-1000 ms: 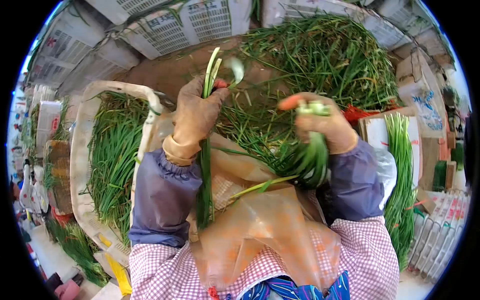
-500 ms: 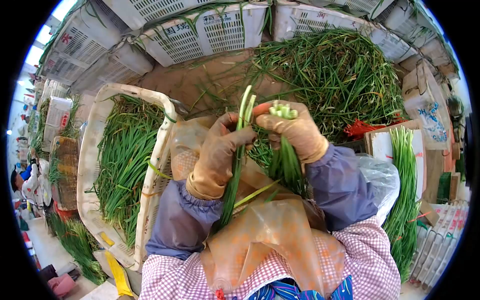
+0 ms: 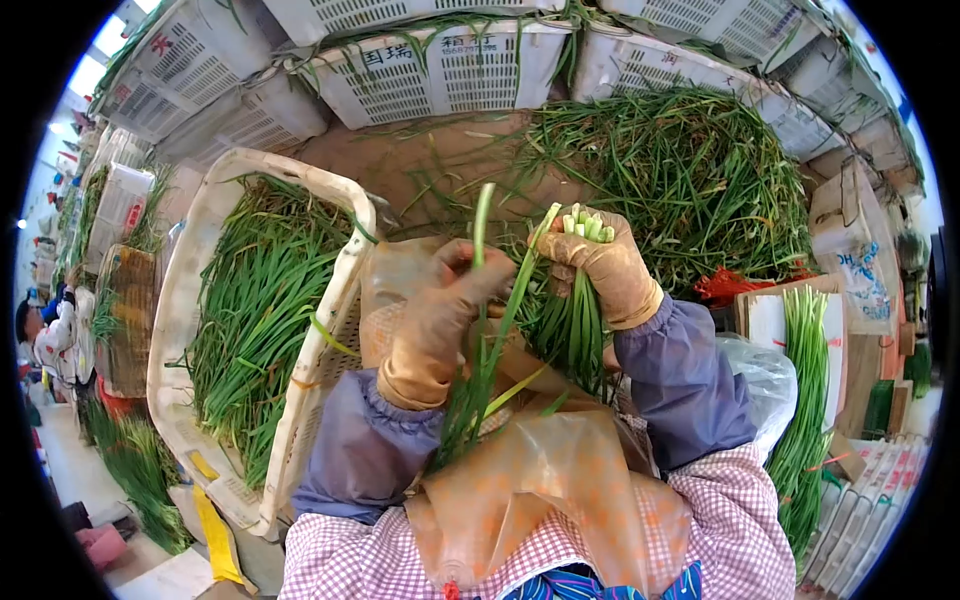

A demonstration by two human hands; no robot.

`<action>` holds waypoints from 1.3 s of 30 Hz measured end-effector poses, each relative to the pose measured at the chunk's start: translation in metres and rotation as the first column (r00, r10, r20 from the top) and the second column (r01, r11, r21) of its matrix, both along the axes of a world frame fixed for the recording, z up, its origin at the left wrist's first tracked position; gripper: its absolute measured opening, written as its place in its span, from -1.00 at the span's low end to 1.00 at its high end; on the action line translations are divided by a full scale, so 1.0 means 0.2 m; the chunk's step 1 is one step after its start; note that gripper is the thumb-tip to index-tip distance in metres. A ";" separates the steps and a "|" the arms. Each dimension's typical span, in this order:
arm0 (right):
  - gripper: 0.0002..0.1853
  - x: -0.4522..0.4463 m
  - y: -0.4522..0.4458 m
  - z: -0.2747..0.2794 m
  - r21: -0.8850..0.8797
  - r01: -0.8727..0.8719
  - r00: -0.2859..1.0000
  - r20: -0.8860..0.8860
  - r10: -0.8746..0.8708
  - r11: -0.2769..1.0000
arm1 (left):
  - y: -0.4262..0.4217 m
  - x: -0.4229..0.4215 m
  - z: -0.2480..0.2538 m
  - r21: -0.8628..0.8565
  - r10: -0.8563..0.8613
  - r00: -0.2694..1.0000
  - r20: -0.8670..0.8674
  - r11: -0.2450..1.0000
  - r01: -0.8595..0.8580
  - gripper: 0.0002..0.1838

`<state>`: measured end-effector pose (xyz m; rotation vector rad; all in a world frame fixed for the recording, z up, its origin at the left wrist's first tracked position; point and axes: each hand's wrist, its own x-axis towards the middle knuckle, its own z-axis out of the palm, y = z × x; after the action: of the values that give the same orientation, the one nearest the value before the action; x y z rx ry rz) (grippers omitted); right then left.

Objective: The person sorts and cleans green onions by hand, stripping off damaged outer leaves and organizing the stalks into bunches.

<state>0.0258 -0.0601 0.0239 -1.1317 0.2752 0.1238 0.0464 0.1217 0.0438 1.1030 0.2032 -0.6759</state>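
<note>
Both hands wear stained, tan rubber gloves. My left hand [image 3: 425,325] is closed on a few garlic chives [image 3: 482,222], their pale stem ends pointing up and green leaves hanging down over the apron. My right hand [image 3: 608,268] grips a bunch of garlic chives [image 3: 586,226], with pale ends bundled at the top and leaves dangling below the fist. One loose chive stalk [image 3: 522,278] slants between the hands, its pale tip at my right fingertips. The left fingers are slightly blurred. A translucent apron [image 3: 545,460] covers the lap.
On the left stands a white plastic crate [image 3: 312,385] of chives. A large heap of leaves [image 3: 690,180] lies on the floor ahead, before stacked white crates [image 3: 430,75]. Neatly aligned chives [image 3: 803,400] rest on a stand at right, near red netting [image 3: 730,287].
One stalk now spans toward my right fingertips, apart from those upright in my left hand. The right-hand bunch shows more fanned ends. The view has shifted slightly.
</note>
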 end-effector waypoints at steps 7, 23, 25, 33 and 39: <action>-0.92 0.02 0.05 0.03 0.080 0.020 1.000 0.022 -0.022 0.997 | 0.02 -0.02 -0.02 0.027 0.007 0.998 0.061 1.000 -0.009 -0.77; -0.67 -0.01 -0.05 -0.04 -0.250 0.039 0.998 0.065 -0.024 0.967 | 0.08 -0.03 -0.10 -0.338 0.036 0.995 -0.093 0.939 -0.066 -0.72; -0.68 -0.03 0.03 0.03 -0.147 -0.028 0.999 0.031 0.033 0.989 | 0.08 -0.04 -0.07 -0.289 0.024 0.983 -0.182 0.954 -0.077 -0.71; -0.91 -0.06 0.04 0.02 -0.107 -0.156 0.988 -0.002 0.156 0.982 | 0.09 0.05 -0.09 -0.016 0.210 0.945 0.251 0.977 -0.213 -0.84; -0.76 -0.18 -0.28 0.05 -0.224 -0.043 0.998 0.037 0.053 0.974 | 0.14 0.09 -0.07 -0.006 0.219 0.968 0.123 0.976 -0.220 -0.84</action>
<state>-0.0108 -0.1152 0.0333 -1.3630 0.2278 0.1135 0.0652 0.1489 0.0291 1.1065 0.2189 -0.4086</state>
